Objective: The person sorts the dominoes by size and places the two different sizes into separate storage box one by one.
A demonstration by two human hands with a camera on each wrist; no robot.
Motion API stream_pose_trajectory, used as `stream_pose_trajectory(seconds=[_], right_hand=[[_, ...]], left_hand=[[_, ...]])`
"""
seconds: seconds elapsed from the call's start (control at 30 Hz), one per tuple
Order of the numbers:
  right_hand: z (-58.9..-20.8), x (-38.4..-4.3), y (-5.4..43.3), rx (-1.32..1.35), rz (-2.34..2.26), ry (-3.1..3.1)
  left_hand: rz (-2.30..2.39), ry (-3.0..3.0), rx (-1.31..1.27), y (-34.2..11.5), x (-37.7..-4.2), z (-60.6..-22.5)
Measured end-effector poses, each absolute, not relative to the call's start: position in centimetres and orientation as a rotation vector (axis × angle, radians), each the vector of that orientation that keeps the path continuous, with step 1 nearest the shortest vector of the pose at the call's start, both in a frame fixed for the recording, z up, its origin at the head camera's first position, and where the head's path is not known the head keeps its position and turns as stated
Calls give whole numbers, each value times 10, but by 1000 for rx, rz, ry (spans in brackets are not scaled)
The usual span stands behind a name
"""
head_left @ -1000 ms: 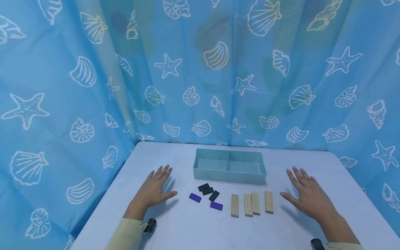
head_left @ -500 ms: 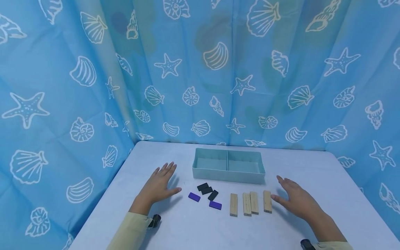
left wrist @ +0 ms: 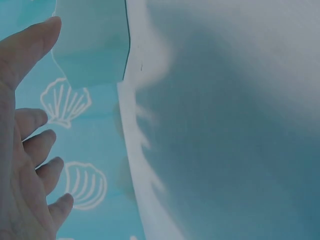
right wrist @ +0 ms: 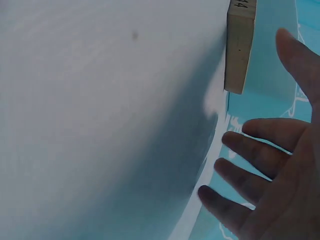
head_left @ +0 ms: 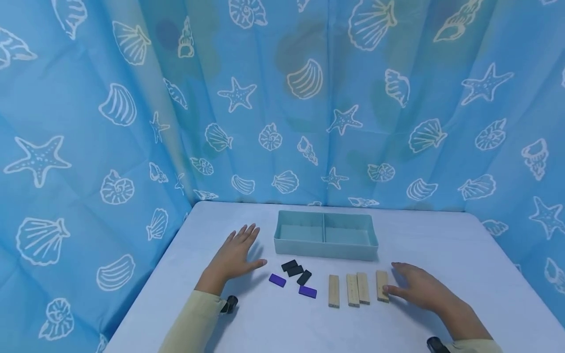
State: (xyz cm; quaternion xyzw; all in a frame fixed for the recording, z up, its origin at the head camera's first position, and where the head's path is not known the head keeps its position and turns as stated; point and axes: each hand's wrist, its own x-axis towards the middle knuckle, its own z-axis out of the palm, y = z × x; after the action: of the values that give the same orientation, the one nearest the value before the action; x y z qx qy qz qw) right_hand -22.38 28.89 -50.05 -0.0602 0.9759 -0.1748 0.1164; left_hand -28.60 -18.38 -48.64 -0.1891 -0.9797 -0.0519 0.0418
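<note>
Well, the right hand (head_left: 424, 289) flanks 4 oblong wooden blocks (head_left: 363, 288).

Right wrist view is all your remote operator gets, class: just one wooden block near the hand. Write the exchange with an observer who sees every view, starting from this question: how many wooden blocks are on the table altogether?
Observer: Four wooden blocks lie on the table, as the head view shows.
Operator: Is anything lying to the left of them?
Observer: Yes, three black pieces and two purple pieces.
Operator: And what is the left hand holding?
Observer: Nothing; the left hand is open, to the left of those pieces.
</note>
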Motion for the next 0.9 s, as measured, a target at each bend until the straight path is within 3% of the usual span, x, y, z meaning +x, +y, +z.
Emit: stream_pose_trajectory(seconds=[0.9], right_hand=[[-500, -232, 276, -194, -491, 2771]], left_hand=[[-120, -2986, -685, -141, -326, -487]])
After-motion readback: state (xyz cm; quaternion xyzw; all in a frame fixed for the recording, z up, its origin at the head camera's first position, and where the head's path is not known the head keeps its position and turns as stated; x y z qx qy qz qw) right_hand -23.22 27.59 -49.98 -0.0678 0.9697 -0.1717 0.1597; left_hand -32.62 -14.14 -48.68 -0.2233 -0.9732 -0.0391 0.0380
